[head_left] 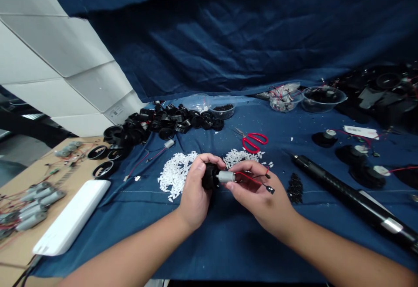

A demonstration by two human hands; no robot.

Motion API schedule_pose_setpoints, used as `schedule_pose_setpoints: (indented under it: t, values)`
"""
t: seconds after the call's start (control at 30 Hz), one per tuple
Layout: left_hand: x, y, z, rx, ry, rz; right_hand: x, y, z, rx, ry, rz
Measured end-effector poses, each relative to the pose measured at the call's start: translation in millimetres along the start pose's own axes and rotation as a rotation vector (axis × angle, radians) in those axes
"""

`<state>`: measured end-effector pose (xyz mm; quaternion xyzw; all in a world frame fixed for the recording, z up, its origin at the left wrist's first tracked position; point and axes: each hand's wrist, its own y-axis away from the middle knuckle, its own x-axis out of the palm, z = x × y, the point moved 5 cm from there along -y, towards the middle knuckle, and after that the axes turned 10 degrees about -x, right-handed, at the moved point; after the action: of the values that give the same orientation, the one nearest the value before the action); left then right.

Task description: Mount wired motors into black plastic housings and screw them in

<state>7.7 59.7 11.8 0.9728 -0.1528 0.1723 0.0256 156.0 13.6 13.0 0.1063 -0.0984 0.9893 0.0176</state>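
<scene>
My left hand (pixel 195 191) grips a round black plastic housing (pixel 209 177) in front of me. My right hand (pixel 257 195) pinches a small silver electric motor (pixel 226 176) at the housing's open side, and the two parts touch. Red and black wires (pixel 256 180) run from the motor across my right fingers, ending in small black connectors. Beneath my hands lie two heaps of small white plastic pieces (pixel 174 176). My fingers hide most of the housing.
Blue cloth covers the table. Beyond my hands lie a heap of black plastic rings (pixel 156 123) and red-handled scissors (pixel 251 142). A long black cylinder (pixel 355 200) lies to the right. At left, a cardboard sheet (pixel 75 165) holds wired motors, next to a white power bank (pixel 72 217).
</scene>
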Motion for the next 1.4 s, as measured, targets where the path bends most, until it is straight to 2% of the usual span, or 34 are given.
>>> schedule_pose_setpoints:
  t: [0.2, 0.33, 0.57, 0.73, 0.87, 1.0, 1.1, 1.17, 1.23, 1.27, 1.33, 1.4]
  values:
    - [1.1, 2.0, 1.4, 0.003, -0.062, 0.021, 0.0, 1.2, -0.9, -0.099, 0.086, 0.057]
    - [1.9, 4.8, -0.2, 0.029, -0.095, -0.010, -1.7, 1.7, 3.7, -0.244, 0.248, 0.097]
    - [8.2, 12.6, 3.2, -0.007, -0.063, -0.060, 1.3, 3.3, 7.8, -0.373, 0.349, 0.122]
    - [10.6, 15.7, -3.9, -0.021, -0.085, -0.026, 4.4, 5.5, 11.7, -0.354, 0.293, 0.114]
    - [20.7, 23.2, -29.5, 0.137, -0.219, 0.091, 0.9, -0.5, 19.1, -0.183, 0.003, 0.101]
    - [43.7, 15.5, -66.2, 0.264, -0.366, 0.123, -5.1, -8.1, 30.9, 0.003, -0.367, 0.054]
    - [72.2, 2.7, -105.4, 0.411, -0.695, 0.226, -8.5, -12.8, 34.2, 0.075, -0.520, 0.002]
    - [85.5, -0.3, -133.8, 0.601, -0.932, 0.239, -6.7, -17.0, 28.8, 0.097, -0.463, 0.064]
    - [88.6, 1.0, -155.3, 0.753, -1.067, 0.192, -8.5, -23.7, 19.3, 0.050, -0.263, 0.100]
    - [87.3, 2.3, -161.1, 0.790, -1.097, 0.179, -14.1, -27.4, 16.5, -0.030, -0.138, 0.041]
    - [82.3, 5.7, -162.3, 0.799, -1.107, 0.193, -27.0, -29.3, 15.0, -0.189, 0.010, -0.114]
    - [78.6, 9.3, -154.2, 0.768, -1.094, 0.236, -35.2, -23.2, 22.0, -0.368, 0.119, -0.192]
